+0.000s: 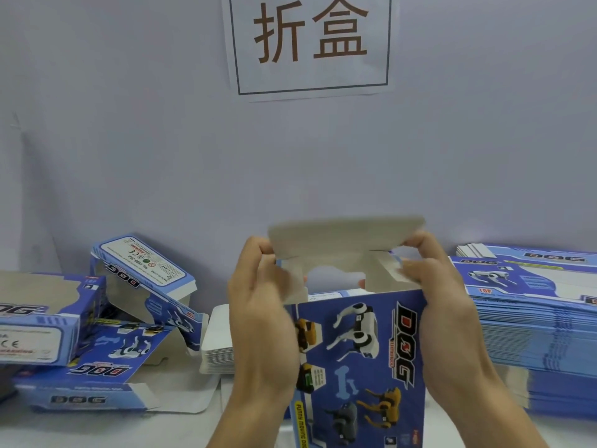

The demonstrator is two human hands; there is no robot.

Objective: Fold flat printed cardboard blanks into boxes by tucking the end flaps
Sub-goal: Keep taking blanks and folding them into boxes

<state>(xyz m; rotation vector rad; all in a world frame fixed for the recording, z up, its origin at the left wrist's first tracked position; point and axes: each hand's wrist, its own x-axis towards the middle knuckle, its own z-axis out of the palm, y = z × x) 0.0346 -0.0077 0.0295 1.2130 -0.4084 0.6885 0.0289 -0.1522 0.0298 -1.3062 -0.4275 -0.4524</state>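
- Two hands raise an upright blue box (361, 354) over the tabletop (181, 425)
- Left hand (261, 321) grips its left edge, fingers curled on a side flap
- Right hand (445, 305) pinches the top flap (342, 237)

White table (181, 428) carries folded boxes (142, 286) left, white cards (218, 341) centre, flat blanks (533, 331) right

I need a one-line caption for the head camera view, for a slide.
Both hands, left hand and right hand, hold an upright blue box and grip its raised top flap, between folded boxes and stacked blanks.
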